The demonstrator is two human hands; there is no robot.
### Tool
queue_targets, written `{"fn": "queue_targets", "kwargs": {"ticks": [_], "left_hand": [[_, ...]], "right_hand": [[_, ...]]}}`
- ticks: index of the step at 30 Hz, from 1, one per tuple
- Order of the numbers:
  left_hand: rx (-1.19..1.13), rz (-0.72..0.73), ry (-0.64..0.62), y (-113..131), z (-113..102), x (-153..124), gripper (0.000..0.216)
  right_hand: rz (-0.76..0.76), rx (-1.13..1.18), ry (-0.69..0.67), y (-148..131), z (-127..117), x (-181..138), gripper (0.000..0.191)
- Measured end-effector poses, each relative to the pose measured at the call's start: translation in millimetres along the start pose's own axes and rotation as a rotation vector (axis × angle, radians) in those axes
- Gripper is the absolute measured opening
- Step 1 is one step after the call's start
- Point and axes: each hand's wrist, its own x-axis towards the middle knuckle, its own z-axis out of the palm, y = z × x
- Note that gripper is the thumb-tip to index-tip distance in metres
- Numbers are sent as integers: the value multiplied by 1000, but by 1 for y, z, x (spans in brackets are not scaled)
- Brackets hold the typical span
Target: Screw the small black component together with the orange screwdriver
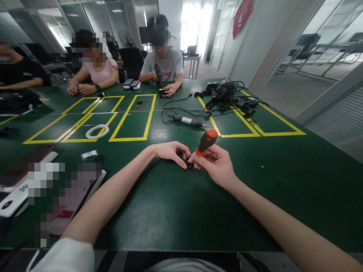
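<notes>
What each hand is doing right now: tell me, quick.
Left hand: closed, thumb and fingertips on a small black part.
Right hand: closed, holding the screwdriver, handle up, pointing down at the black part.

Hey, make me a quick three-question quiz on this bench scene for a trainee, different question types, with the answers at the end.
1. Multiple choice: what does the right grip hold? A, a hammer; B, a screwdriver with an orange-and-black handle; C, a cup.
2. True or false: the left grip is wrapped around the screwdriver's handle.
3. Fill in: in this view, the white ring lies to the ____ of the black-and-silver corded tool.

Key:
1. B.
2. False; its thumb and fingertips are at the small black part on the green table.
3. left.
</notes>
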Motion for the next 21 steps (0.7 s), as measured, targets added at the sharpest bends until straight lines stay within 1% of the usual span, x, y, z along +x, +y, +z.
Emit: {"fn": "queue_targets", "kwargs": {"ticks": [3, 5, 8, 10, 12, 16, 21], "left_hand": [[-21, -5, 10, 1, 0, -1, 34], [-26, -9, 27, 1, 1, -1, 36], [-25, -13, 11, 1, 1, -1, 37], [-26, -6, -1, 1, 1, -1, 35], [-23, 2, -7, 3, 1, -1, 32], [-15, -2, -21, 6, 2, -2, 29], [-15, -14, -22, 8, 2, -3, 35]], "right_hand": [[-55, -46, 61, -3, -1, 3, 32], [-77, -53, 50, -4, -1, 4, 30], [-53, -53, -1, -2, -2, 5, 34], [-32, -19, -27, 0, -2, 4, 39], [-10, 35, -50, 3, -1, 3, 39], [7, 87, -53, 3, -1, 1, 36], [25, 36, -46, -3, 0, 3, 34]]}}
